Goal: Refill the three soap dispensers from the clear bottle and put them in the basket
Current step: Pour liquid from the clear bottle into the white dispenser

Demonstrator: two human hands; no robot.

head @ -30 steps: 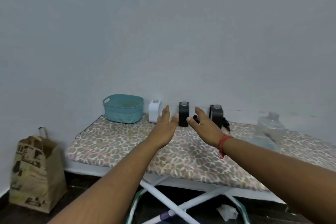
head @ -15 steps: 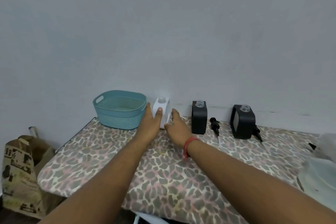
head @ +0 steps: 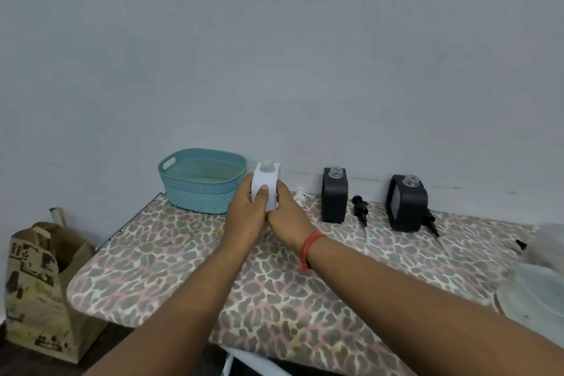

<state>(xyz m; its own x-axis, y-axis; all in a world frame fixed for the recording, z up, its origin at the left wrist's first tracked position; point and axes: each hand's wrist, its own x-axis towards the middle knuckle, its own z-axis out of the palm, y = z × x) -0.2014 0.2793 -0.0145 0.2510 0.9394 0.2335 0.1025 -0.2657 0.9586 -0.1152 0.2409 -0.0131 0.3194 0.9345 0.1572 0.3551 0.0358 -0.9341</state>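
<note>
A white soap dispenser (head: 266, 178) with an open clear neck stands near the wall, beside the teal basket (head: 201, 181). My left hand (head: 248, 214) and my right hand (head: 285, 214) both clasp it from the front. Its white pump (head: 300, 195) lies just to its right. Two black dispensers (head: 334, 195) (head: 407, 203) stand further right with open necks, each with a black pump (head: 361, 213) (head: 432, 223) lying beside it. The clear bottle (head: 537, 293) is blurred at the right edge.
Everything rests on an ironing board with a leopard-print cover (head: 171, 256), pushed against a plain grey wall. A brown paper bag (head: 39, 284) stands on the floor to the left.
The view moved closer and leftward. Both hands travelled from near the middle black dispenser to the white one and closed around it.
</note>
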